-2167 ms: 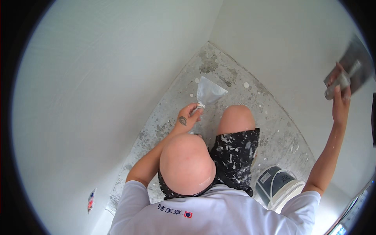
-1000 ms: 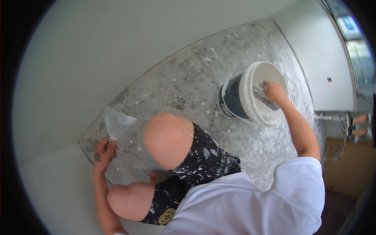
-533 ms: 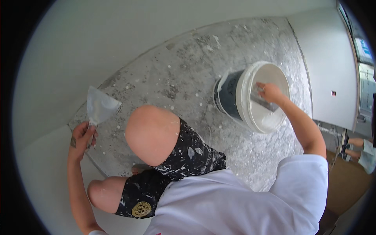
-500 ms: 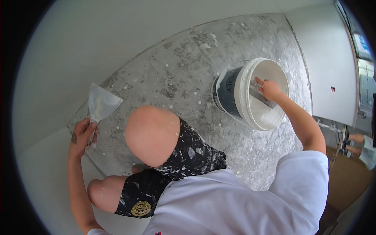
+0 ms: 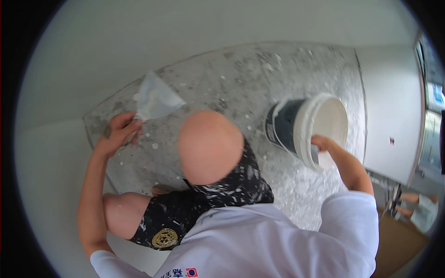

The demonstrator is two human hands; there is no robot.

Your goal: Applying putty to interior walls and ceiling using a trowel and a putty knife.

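Observation:
My left hand (image 5: 122, 133) is closed on a wide putty knife (image 5: 155, 98), its pale triangular blade held out over the speckled floor. My right hand (image 5: 324, 143) reaches inside the white-rimmed, dark-sided bucket (image 5: 285, 123), fingers curled on a metal trowel (image 5: 315, 154) that is mostly hidden by the rim and hand. My bare knee (image 5: 208, 143) is between the two tools, above paint-spattered black shorts.
Pale walls (image 5: 222, 23) meet the paint-flecked concrete floor (image 5: 241, 74) above and left of me. At the right are a white panel (image 5: 389, 111), a window (image 5: 433, 97), and a person's legs (image 5: 408, 204) at the lower right near brown flooring.
My right hand went from the wall into the bucket with the trowel, and now sits lower by the rim. My left hand and putty knife have moved up and right since half a second ago.

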